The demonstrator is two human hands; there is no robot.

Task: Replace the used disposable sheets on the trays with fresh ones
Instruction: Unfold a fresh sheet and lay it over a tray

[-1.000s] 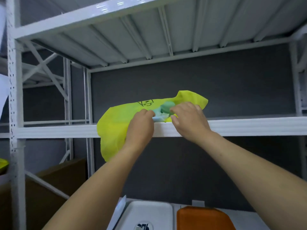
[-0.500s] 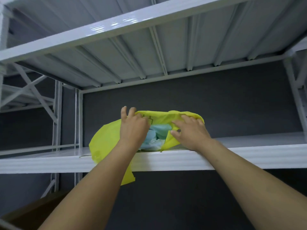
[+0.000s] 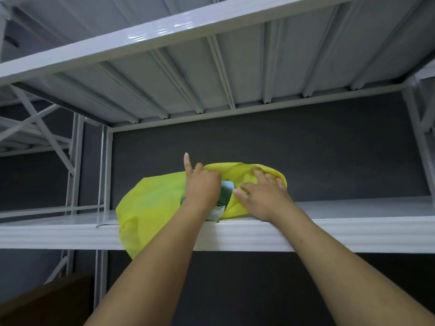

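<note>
The yellow bag [image 3: 153, 203] lies lengthwise along the white shelf [image 3: 353, 234], its left end drooping over the front edge. Your left hand [image 3: 202, 188] grips the mouth's upper rim, index finger raised. The mouth faces you, showing blue-green sheets [image 3: 227, 187], and your right hand [image 3: 263, 196] presses spread fingers on the bag's right side, open shelf beyond.

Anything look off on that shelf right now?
The bag lies slumped on the shelf, one end drooping over the front edge. Blue-green sheets bulge from its mouth between the left hand and right hand. No tear or spill shows.
</note>
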